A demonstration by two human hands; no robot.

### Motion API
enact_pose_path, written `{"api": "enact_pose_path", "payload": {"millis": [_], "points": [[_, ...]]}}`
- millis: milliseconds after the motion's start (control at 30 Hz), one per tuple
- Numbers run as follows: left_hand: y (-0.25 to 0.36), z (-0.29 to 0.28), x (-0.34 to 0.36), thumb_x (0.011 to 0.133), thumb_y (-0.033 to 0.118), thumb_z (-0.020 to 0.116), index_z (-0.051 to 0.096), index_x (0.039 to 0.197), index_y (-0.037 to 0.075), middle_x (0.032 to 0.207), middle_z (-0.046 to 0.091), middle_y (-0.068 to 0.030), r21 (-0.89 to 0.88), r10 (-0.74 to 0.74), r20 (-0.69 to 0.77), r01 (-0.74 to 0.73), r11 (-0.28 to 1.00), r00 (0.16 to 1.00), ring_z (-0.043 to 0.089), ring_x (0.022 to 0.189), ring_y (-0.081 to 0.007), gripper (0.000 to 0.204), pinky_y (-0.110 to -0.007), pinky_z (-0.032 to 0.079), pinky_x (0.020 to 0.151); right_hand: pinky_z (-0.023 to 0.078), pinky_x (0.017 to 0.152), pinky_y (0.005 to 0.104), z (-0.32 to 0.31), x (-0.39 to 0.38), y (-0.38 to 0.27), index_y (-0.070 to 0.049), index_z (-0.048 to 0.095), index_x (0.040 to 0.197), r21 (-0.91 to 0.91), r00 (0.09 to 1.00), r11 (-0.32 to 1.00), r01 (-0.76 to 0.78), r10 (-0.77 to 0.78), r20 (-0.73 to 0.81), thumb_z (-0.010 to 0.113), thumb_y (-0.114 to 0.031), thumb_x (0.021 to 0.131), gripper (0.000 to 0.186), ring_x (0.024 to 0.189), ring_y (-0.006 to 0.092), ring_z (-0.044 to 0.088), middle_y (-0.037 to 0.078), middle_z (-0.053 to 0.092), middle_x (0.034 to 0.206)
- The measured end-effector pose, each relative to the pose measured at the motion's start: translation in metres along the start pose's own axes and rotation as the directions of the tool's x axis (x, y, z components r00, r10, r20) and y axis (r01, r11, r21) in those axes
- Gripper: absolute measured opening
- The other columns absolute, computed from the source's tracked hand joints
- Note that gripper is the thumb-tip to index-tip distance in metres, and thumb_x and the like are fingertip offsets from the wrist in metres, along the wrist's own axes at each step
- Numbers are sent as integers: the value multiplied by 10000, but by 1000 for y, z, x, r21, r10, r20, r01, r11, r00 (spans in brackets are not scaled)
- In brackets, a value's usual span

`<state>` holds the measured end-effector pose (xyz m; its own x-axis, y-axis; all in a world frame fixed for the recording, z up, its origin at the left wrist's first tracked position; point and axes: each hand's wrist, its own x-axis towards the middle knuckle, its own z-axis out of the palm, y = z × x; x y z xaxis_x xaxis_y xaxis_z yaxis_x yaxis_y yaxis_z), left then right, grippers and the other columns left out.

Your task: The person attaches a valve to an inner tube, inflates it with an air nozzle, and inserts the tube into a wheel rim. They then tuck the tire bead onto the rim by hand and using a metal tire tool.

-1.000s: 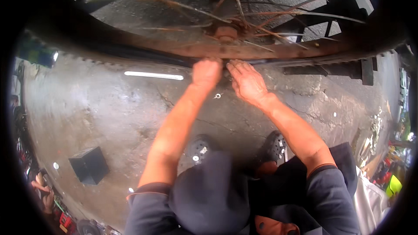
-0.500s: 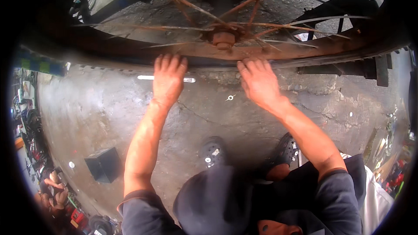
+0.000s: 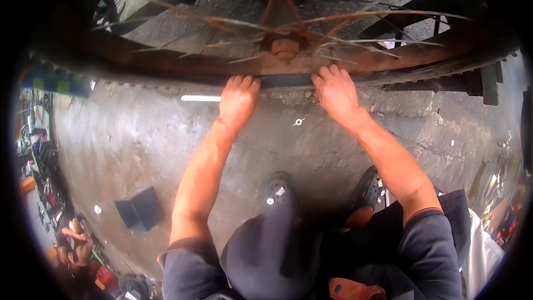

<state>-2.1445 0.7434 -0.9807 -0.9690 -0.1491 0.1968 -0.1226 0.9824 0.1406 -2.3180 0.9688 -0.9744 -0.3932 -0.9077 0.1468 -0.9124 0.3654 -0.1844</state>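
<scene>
A spoked wheel spans the top of the view, with a rusty rim (image 3: 277,66), rusted spokes and a rust-brown axle nut (image 3: 285,49). Around its near edge runs a black knobbly tyre (image 3: 288,81). My left hand (image 3: 240,101) has its fingers curled over the tyre edge, left of the axle nut. To the right of the nut, my right hand (image 3: 337,91) grips the same edge, fingers folded over it and the thumb side facing inward. A short stretch of tyre shows between the hands. Both fingertips' undersides are hidden.
A slim pale bar (image 3: 200,98) lies on the concrete beside my left hand. A small winged metal washer (image 3: 298,122) is on the floor between my forearms. A dark box-shaped object (image 3: 139,209) stands at lower left. Another person (image 3: 75,239) is at the far lower left, near clutter.
My left hand has shifted right along the tyre, closer to my right hand, which moved slightly right. The spokes sit at different angles; the wheel seems to have turned.
</scene>
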Motion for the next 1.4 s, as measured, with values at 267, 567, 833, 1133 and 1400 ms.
{"api": "enact_pose_path", "payload": {"millis": [267, 567, 833, 1133, 1400], "points": [[3, 18, 9, 873, 117, 633, 687, 1097, 59, 1055, 702, -124, -12, -143, 275, 152, 988, 951, 650, 1035, -310, 237, -429, 489, 958, 494, 949, 408, 7, -9, -8, 20, 655, 1119, -202, 995, 979, 28, -8, 102, 633, -118, 792, 356, 1048, 300, 615, 130, 651, 1056], [68, 38, 10, 891, 143, 550, 592, 1328, 9, 1373, 588, -160, 88, -46, 255, 24, 996, 966, 493, 1353, -320, 460, -495, 321, 1190, 440, 1005, 451, -4, -5, -32, 13, 680, 1119, 91, 997, 993, 81, -81, -4, 606, -98, 829, 319, 1078, 314, 606, 167, 652, 1120], [59, 6, 8, 856, 161, 601, 541, 1390, -19, 1369, 562, -187, 160, -127, 280, 84, 984, 951, 482, 1346, -347, 567, -531, 336, 1172, 435, 970, 435, -12, -21, 3, 6, 646, 1167, -101, 987, 994, -47, 62, 150, 634, -125, 828, 364, 1118, 322, 566, 159, 631, 1143], [57, 21, 5, 794, 322, 754, 520, 1408, -32, 1411, 540, -196, 40, -125, 305, 119, 992, 944, 445, 1375, -347, 746, -526, 286, 1189, 425, 1021, 476, -11, -11, -9, 14, 634, 1189, 42, 975, 997, -63, 52, 217, 709, -170, 816, 423, 1137, 343, 563, 169, 621, 1169], [1, -39, -60, 821, 360, 840, 418, 1473, -42, 1390, 532, -219, -794, -913, -294, 459, 398, 283, 513, 1300, -345, 875, -463, 398, 1106, 457, 1031, 455, -47, -8, -53, -2, 646, 1237, 295, 999, 954, -49, 40, 37, 729, -123, 823, 439, 1202, 372, 572, 176, 626, 1262]]}}
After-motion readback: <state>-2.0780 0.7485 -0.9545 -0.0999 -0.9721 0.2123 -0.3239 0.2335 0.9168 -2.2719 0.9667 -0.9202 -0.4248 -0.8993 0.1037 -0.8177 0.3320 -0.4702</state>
